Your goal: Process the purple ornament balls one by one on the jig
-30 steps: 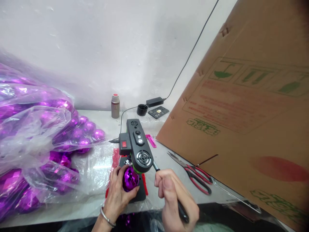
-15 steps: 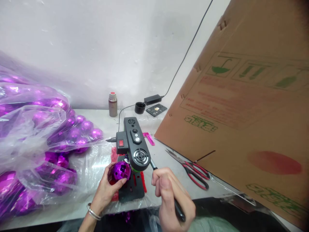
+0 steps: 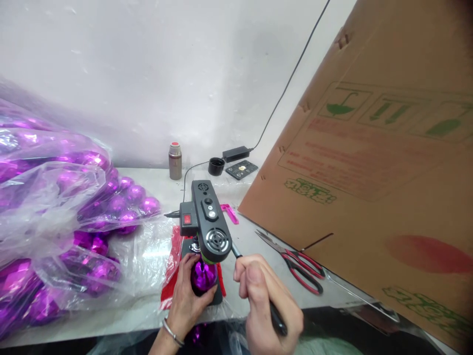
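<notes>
A small black bench drill press [image 3: 210,217] stands on the table, with a red switch on its side. My left hand [image 3: 188,283] is closed around a shiny purple mirrored ball [image 3: 204,277], which sits beneath the front end of the press head. The ball's top is partly hidden by the head. My right hand [image 3: 264,301] is wrapped around the black-gripped lever [image 3: 277,318] that comes out of the press's right side. Red material [image 3: 171,283] lies by the press's dark base.
Clear plastic bags of purple balls [image 3: 88,217] fill the left. Red-handled scissors [image 3: 299,264] lie to the right, before a large cardboard box [image 3: 369,162]. Behind stand a bottle [image 3: 175,161], a black cup [image 3: 216,166], a power adapter [image 3: 236,154] and a dark flat card-like object [image 3: 241,169].
My left hand has moved right with the purple ball, bringing it from beside the press head to under its front end. My right hand stays on the lever.
</notes>
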{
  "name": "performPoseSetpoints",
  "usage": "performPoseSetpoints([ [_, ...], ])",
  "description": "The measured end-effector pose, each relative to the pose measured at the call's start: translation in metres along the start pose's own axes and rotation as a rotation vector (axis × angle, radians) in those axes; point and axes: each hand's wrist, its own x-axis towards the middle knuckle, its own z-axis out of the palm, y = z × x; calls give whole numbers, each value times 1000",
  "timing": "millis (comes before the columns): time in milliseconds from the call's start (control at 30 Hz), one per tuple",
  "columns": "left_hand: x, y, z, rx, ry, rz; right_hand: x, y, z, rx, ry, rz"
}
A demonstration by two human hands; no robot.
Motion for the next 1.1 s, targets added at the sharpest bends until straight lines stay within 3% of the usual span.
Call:
performPoseSetpoints([
  [200,1,-11,5,14,-24,-43,-5,5,-2,0,5,-50],
  [567,3,-12,7,85,4,89,-35,25,12,-14,169,-26],
  [800,6,-7,1,67,-53,20,-41,34,13,31,201,-69],
  [1100,6,-1,4,-1,-39,-72,-46,37,18,34,232,-62],
])
